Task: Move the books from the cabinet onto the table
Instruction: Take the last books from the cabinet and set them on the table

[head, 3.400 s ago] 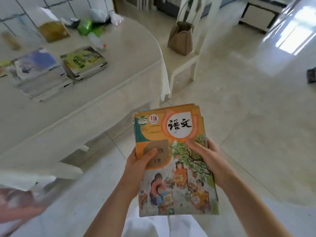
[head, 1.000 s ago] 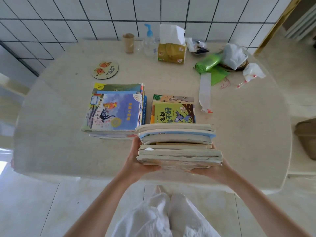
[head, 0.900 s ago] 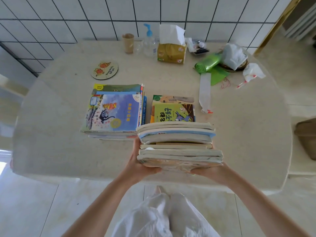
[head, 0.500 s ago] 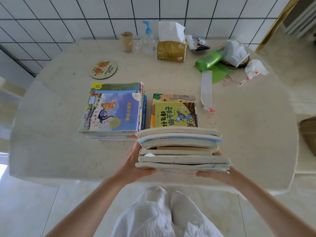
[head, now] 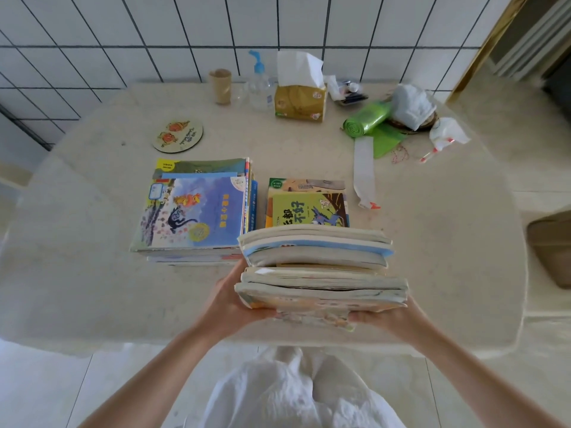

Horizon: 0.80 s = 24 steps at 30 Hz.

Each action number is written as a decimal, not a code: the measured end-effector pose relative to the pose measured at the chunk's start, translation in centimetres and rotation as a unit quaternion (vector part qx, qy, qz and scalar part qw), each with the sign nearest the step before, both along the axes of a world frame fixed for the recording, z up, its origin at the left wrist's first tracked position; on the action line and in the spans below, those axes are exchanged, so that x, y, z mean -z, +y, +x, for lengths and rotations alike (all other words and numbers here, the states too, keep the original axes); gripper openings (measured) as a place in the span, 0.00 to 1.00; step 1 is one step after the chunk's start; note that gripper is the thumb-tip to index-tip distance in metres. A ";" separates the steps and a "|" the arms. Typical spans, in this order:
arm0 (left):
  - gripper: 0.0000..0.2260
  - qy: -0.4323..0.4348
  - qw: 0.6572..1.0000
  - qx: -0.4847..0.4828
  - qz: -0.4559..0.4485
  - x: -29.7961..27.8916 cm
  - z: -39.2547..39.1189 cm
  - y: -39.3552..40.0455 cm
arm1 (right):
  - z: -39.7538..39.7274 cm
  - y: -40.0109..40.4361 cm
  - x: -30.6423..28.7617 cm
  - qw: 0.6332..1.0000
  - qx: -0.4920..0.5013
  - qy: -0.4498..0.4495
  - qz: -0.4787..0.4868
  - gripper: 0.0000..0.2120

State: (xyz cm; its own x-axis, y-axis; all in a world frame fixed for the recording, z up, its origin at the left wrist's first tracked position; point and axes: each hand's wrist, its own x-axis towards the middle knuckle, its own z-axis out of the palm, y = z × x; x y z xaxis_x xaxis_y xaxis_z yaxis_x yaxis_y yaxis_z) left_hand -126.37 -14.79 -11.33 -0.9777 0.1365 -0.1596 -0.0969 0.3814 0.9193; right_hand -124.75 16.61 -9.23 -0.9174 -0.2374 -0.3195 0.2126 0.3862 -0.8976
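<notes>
Against tiled wall (head: 309, 23); cluttered table (head: 92, 288)

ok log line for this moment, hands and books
phase: carrying | left hand + right hand: hold stack of worn paperback books | over beige stone table | not set down

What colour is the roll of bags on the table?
Bright green; the roll of bags shows clearly in the head view, far right on the table.

both arms reach forward, left hand (head: 227, 299) and right hand (head: 387, 319) gripping, fingers curled underneath.
</notes>
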 end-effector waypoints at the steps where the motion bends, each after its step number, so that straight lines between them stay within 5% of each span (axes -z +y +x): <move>1: 0.40 -0.006 1.000 0.007 0.004 -0.5 0.0 0.0 | 0.1 0.1 -0.3 0.999 -0.015 -0.028 0.021 0.48; 6: 0.36 -0.050 0.998 0.018 0.016 -3.0 -0.5 0.1 | 0.2 0.0 -3.2 0.998 0.050 -0.011 0.022 0.25; 11: 0.33 -0.092 0.993 0.032 0.063 -5.1 -2.2 0.2 | -1.2 -0.9 -6.5 0.990 0.095 -0.002 -0.104 0.40; 14: 0.37 -0.122 0.983 0.016 0.138 -5.7 -3.0 0.6 | -1.9 -1.9 -7.7 0.972 0.152 -0.013 -0.180 0.36; 20: 0.33 -0.158 0.963 -0.032 0.214 -6.5 -4.5 2.3 | -2.8 -3.3 -8.7 0.955 0.251 0.005 -0.157 0.26; 24: 0.31 -0.192 0.947 -0.092 0.239 -6.5 -5.2 3.8 | -3.6 -4.1 -8.8 0.953 0.295 0.045 -0.057 0.20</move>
